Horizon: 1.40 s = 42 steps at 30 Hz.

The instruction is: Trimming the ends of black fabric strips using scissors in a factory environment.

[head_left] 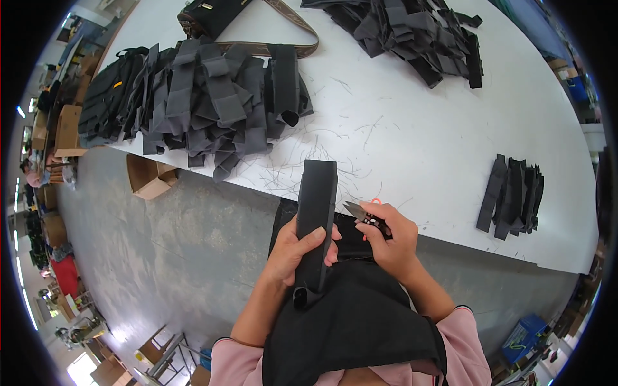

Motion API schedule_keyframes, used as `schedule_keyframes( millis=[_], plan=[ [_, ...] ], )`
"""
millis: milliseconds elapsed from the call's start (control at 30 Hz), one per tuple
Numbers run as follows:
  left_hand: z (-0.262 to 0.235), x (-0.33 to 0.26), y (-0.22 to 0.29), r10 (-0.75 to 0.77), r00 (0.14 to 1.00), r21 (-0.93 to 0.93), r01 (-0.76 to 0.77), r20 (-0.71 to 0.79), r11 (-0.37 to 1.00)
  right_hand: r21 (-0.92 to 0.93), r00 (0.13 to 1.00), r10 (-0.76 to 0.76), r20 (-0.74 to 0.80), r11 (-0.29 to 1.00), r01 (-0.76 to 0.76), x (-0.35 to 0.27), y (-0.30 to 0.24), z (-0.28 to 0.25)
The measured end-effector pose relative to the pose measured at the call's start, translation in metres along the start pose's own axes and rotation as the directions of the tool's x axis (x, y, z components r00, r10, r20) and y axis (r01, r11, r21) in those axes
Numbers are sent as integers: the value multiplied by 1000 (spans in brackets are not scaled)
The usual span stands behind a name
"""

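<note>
A broad white bench [425,135] with a smooth matte top fills the upper view, its near edge running from the left down to the right; loose thread clippings [309,170] lie scattered over its middle. Below that edge lies a mottled grey concrete floor [161,257].

Along the bench's left edge sprawls the largest heap of black fabric pieces [193,96], flat woven strips folded and overlapping, some hanging past the edge. A second dark heap [412,32] sits at the far edge toward the right. A black bag with a brown patterned strap [270,46] lies at the far edge between them. Near the right end of the near edge stands a small, tidy stack of black strips [512,196].

Open brown cardboard boxes [147,177] sit on the floor under the left edge; what they hold cannot be told.

A long rectangular black fabric piece [317,219], matte and stiff-looking, is held upright over the near edge, its top reaching above the bench. The left hand [297,251] wraps its lower half, thumb across the front. The right hand [389,241] grips small metal thread snips [362,213], fingers closed round them, blades pointing at the piece's right side.
</note>
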<state>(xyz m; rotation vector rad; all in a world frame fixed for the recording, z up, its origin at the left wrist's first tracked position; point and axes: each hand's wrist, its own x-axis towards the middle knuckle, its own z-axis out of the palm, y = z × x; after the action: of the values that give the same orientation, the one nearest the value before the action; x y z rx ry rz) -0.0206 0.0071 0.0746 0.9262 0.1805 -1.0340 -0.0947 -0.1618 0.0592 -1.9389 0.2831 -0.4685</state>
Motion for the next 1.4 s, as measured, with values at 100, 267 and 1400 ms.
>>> schedule_keyframes(
  millis=[100,267,1400],
  plan=[
    [-3,-2,0,-24,1000,6,24,5,1000,-61,998,-28,61,998,32,3,-7,-1],
    [0,-1,2,-26,999,48,24,23,999,-24,1000,9,27,1000,-9,2,-3,-4],
    [1,9,-3,-100,980,-58,111,173,992,460,893,410,186,767,-448,31,-7,2]
  ],
)
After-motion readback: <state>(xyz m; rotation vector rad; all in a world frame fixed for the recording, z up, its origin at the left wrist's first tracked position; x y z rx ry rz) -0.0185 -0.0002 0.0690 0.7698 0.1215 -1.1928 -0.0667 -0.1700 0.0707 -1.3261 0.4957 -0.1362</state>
